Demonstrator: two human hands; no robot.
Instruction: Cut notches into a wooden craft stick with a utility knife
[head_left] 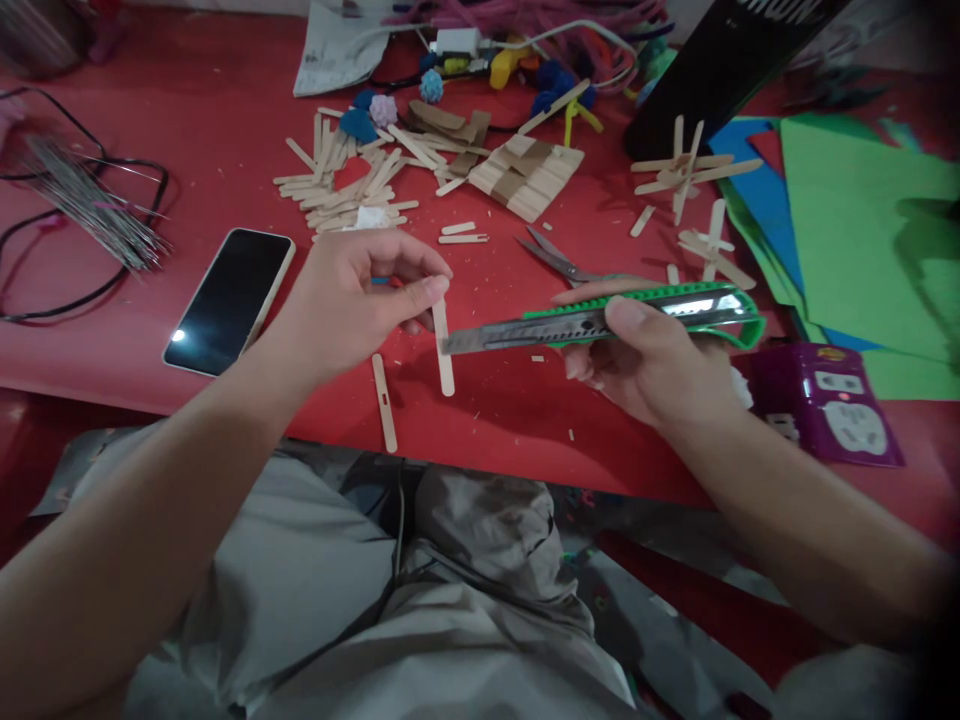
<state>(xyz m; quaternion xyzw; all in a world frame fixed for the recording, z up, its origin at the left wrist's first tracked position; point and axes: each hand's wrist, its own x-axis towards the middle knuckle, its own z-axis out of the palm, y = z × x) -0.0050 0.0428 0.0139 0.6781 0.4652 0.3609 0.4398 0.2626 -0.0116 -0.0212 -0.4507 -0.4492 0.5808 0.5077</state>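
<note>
Between the thumb and fingers of my left hand (375,290) is the upper end of a wooden craft stick (445,365), its lower end pointing toward me. My right hand (652,360) is wrapped round a green utility knife (675,300), thumb on top of the body. The blade is out and points left, its tip at the middle of the stick. Nearer the table's front edge lies another craft stick (384,405) with a small slot in it. Scissors (559,262) lie partly open beyond the knife, their handles partly hidden by it.
A phone (229,300) and a bundle of wires (94,205) lie left on the red table (517,400). Behind my hands are loose craft sticks (360,185). At right are joined sticks (686,170), coloured sheets (870,230), a purple power socket (832,405) and a black bottle (720,75).
</note>
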